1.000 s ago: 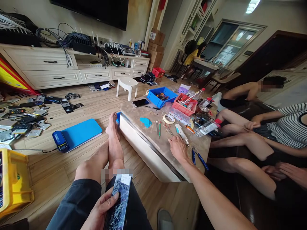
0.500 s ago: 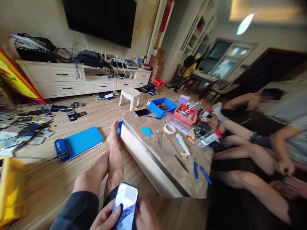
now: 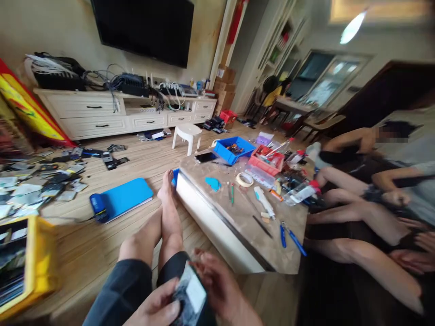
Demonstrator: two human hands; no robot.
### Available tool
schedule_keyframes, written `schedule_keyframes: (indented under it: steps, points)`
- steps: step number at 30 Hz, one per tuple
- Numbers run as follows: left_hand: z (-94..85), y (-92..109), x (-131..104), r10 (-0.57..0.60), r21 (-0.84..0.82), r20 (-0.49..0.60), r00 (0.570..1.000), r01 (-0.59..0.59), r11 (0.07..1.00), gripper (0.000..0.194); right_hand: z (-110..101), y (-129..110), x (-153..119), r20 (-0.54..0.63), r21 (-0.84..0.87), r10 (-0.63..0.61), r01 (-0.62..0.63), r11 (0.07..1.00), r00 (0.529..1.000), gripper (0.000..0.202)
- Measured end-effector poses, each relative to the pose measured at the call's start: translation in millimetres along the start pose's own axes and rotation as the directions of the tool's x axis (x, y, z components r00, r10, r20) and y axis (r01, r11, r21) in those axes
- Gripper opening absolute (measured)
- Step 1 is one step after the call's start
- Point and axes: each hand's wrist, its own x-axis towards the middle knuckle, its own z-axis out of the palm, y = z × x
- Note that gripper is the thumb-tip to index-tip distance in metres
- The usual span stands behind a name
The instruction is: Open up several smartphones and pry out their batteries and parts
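My left hand [image 3: 158, 305] grips a phone [image 3: 190, 296] by its left edge, thumb over the front, low in the view above my lap. A pale patch shows on the phone's face. My right hand [image 3: 217, 283] is at the phone's right side, slightly blurred, with its fingers curled near the top edge; whether it grips the phone is unclear. Beyond the hands, a low table [image 3: 243, 226] carries blue-handled pliers [image 3: 292, 239], a white tool [image 3: 264, 203], a tape roll [image 3: 244, 179] and a dark phone [image 3: 205, 157].
A blue tray [image 3: 233, 156] and a red tray [image 3: 267, 166] stand on the table. On the floor are a blue board [image 3: 127, 199], a yellow crate [image 3: 42, 262], a white stool [image 3: 188, 131] and scattered phone parts [image 3: 50, 185]. Other people sit at the right.
The phone has turned and tilted in my left hand. My right hand has risen along its right side, fingers now visible. The camera view has shifted slightly left.
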Motion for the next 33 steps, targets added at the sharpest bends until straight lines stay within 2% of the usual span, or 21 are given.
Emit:
schedule_keyframes:
  steps: [2, 5, 8, 12, 14, 16, 18, 20, 22, 23, 25, 27, 30, 32, 33]
  points:
    - [-8.3, -4, -2, -0.053, 0.011, -0.001, 0.999, 0.053, 0.999, 0.034, 1, -9, -5, 0.012, -0.026, 0.037, -0.036, 0.999, 0.999, 0.05]
    - [-18.7, -8, 0, -0.115, 0.012, 0.063, 0.991, 0.114, 0.993, 0.053, -4, -19, -5, 0.04, -0.243, 0.022, -0.011, 0.97, 0.999, 0.049]
    - [-25.0, -9, 6, -0.121, 0.05, 0.132, 0.984, 0.115, 0.992, 0.059, -7, -26, -8, 0.12, -0.404, -0.003, 0.052, 0.913, 0.993, 0.051]
    - [-30.1, -10, 12, -0.104, 0.121, -0.013, 0.994, 0.105, 0.987, 0.08, 2, -33, -19, 0.255, -0.602, -0.024, 0.179, 0.778, 0.967, 0.049]
    - [-33.1, -10, 16, -0.078, 0.069, -0.094, 0.993, 0.085, 0.994, 0.075, 6, -33, -25, 0.295, -0.7, -0.015, 0.227, 0.677, 0.955, 0.043]
    - [-36.3, -9, 21, -0.045, -0.042, -0.171, 0.984, 0.038, 0.998, 0.06, 5, -27, -28, 0.283, -0.745, -0.02, 0.233, 0.624, 0.959, 0.037]
    - [-39.1, -7, 25, -0.004, -0.141, -0.246, 0.969, -0.032, 0.989, 0.05, 0, -17, -28, 0.228, -0.697, -0.075, 0.216, 0.684, 0.971, 0.035]
    - [-40.7, -5, 28, 0.055, -0.18, -0.342, 0.938, -0.123, 0.976, 0.049, -7, -4, -26, 0.152, -0.527, -0.138, 0.198, 0.826, 0.979, 0.033]
    - [-41.1, -3, 30, 0.127, -0.175, -0.432, 0.893, -0.221, 0.959, 0.048, -16, 8, -24, 0.055, -0.242, -0.144, 0.153, 0.958, 0.988, 0.03]
    - [-41.1, -3, 30, 0.157, -0.165, -0.46, 0.874, -0.257, 0.952, 0.049, -20, 13, -23, 0.002, -0.074, -0.124, 0.124, 0.989, 0.992, 0.028]
    - [-41.3, -2, 28, 0.196, -0.133, -0.459, 0.867, -0.286, 0.949, 0.05, -28, 17, -22, -0.093, 0.218, -0.07, 0.089, 0.972, 0.993, 0.023]
    - [-42.0, 0, 23, 0.219, -0.083, -0.405, 0.888, -0.274, 0.958, 0.049, -35, 15, -21, -0.151, 0.376, -0.027, 0.083, 0.923, 0.988, 0.016]
    - [-43.1, 11, 11, 0.244, 0.128, -0.24, 0.94, -0.219, 0.967, 0.039, -39, 8, -20, -0.151, 0.38, 0.034, 0.026, 0.924, 0.988, 0.014]
    - [-42.7, 21, 3, 0.235, 0.436, -0.069, 0.969, -0.183, 0.881, 0.029, -33, 4, -18, -0.118, 0.292, 0.068, -0.031, 0.956, 0.991, 0.022]
    - [-42.1, 26, 1, 0.218, 0.6, 0.008, 0.976, -0.179, 0.78, 0.027, -27, 3, -18, -0.098, 0.227, 0.073, -0.049, 0.973, 0.992, 0.026]
